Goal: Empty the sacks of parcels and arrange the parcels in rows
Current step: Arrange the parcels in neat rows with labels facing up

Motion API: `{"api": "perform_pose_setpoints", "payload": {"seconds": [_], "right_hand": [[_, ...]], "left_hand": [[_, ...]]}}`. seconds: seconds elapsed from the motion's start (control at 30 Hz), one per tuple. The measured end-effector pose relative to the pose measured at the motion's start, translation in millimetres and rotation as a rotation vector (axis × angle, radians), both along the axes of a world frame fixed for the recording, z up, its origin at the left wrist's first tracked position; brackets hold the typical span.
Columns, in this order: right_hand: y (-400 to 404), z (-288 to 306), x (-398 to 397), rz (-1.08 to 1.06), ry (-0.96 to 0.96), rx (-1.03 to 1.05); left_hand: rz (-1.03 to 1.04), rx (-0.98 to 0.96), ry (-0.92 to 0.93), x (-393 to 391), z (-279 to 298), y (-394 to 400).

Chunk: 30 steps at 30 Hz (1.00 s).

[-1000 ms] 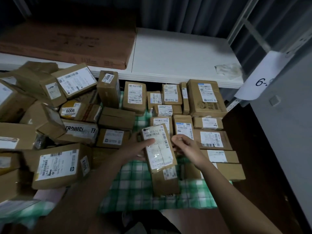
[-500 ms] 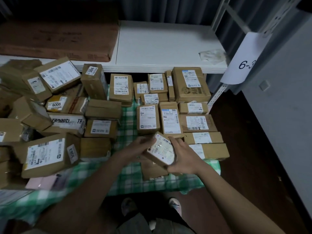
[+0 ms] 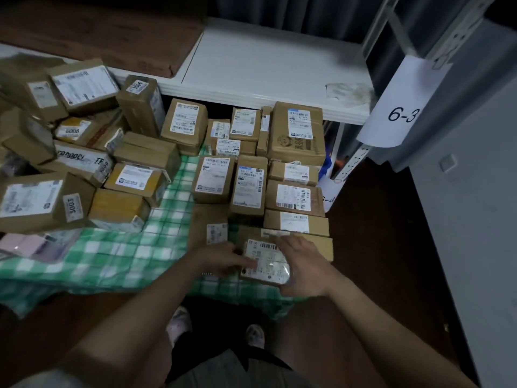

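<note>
Both hands set a small labelled parcel (image 3: pixel 265 263) on the green checked cloth (image 3: pixel 112 259), just in front of the tidy rows (image 3: pixel 251 186). The left hand (image 3: pixel 223 260) lies flat against its edge; the right hand (image 3: pixel 300 264) seems curled round its far side, though blur hides the grip. Let go crooked, the parcel could sit skewed or nudge the row behind.

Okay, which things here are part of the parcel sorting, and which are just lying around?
Job:
- parcel held by left hand and right hand
- rowed parcels
- unsorted pile
- checked cloth

Lying about:
- white shelf
- 6-3 sign
- flat brown carton
</note>
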State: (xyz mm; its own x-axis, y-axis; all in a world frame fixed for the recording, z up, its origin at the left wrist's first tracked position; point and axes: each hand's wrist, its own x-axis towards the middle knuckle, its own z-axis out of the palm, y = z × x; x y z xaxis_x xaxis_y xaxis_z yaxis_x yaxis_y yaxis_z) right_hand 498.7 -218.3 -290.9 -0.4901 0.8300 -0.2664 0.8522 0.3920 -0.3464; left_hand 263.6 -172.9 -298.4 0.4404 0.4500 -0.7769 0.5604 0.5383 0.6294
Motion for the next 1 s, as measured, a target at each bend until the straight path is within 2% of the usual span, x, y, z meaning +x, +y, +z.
{"api": "perform_pose_setpoints", "payload": {"seconds": [0.17, 0.27, 0.4, 0.53, 0.6, 0.8, 1.0], "right_hand": [[-17, -30, 29, 0.147, -0.152, 0.122], [-19, -50, 38, 0.186, -0.233, 0.11], [-20, -72, 45, 0.209, -0.191, 0.015], [-22, -79, 44, 0.296, -0.198, 0.195], [-22, -80, 45, 0.306, -0.214, 0.213], [-18, -76, 45, 0.308, -0.166, 0.167], [-25, -76, 47, 0.285, -0.169, 0.152]], "left_hand": [[-0.027, 0.037, 0.074, 36, -25, -25], [0.013, 0.013, 0.131, 52, -48, -37], [0.083, 0.011, 0.208, 63, -73, -41], [0.094, 0.095, 0.241, 67, -76, -41], [0.066, 0.143, 0.26, 67, -75, -41], [0.127, 0.0, 0.238, 70, -68, -38], [0.111, 0.02, 0.238, 71, -75, -43]]}}
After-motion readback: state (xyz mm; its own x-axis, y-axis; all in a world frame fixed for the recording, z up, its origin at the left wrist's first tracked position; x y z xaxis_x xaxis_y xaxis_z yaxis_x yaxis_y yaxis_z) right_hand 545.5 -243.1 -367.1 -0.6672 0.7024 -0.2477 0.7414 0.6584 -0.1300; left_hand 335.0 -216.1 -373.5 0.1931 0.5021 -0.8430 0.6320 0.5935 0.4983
